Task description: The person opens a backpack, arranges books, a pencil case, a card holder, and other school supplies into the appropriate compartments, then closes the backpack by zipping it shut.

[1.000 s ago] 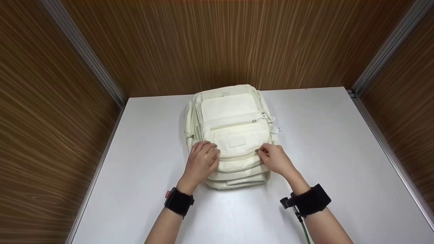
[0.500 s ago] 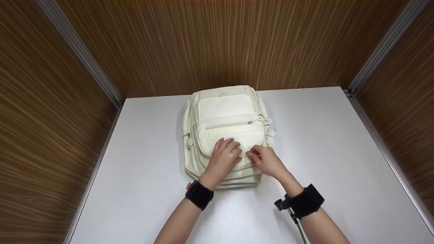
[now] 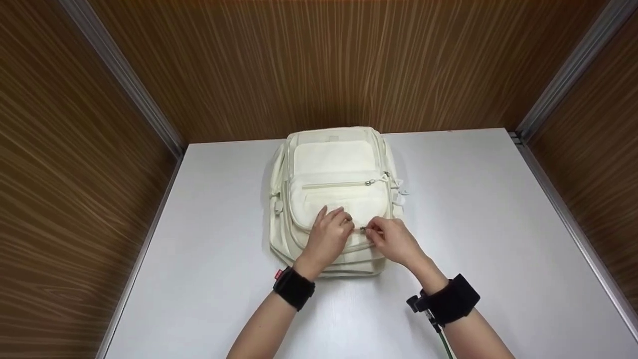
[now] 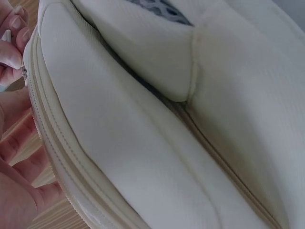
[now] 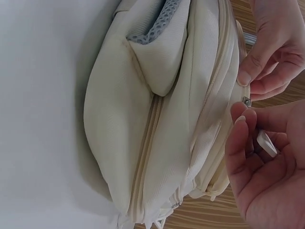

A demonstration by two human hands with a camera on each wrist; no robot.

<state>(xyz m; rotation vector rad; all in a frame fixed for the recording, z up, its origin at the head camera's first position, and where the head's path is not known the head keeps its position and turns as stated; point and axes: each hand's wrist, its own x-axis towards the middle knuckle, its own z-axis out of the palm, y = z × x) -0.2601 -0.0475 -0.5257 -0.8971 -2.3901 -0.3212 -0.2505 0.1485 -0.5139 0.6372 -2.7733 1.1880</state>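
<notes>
A cream backpack (image 3: 334, 157) lies on its back on the white table, front pockets facing up. My right hand (image 3: 396, 242) pinches the zipper pull (image 5: 246, 101) of the lower front pocket between thumb and index finger; the pull's white end (image 5: 267, 144) pokes out by the palm. Just left of it, my left hand (image 3: 328, 233) grips the pocket's edge beside the slider, thumb (image 5: 244, 78) against the fabric. From the left wrist view, its other fingers (image 4: 31, 164) spread along the zipped edge. The left hand covers part of the pocket front.
Another zipper (image 3: 336, 185) crosses the bag above, with white pulls (image 3: 397, 183) hanging at its right side. Wood-grain panels (image 3: 309, 65) enclose the white table (image 3: 209, 224) at the back and sides. A green cable (image 3: 445, 344) runs from the right wristband.
My left hand has moved right, from the pocket's left end to beside my right hand. The right hand has shifted slightly left with the zipper pull. The backpack has turned slightly.
</notes>
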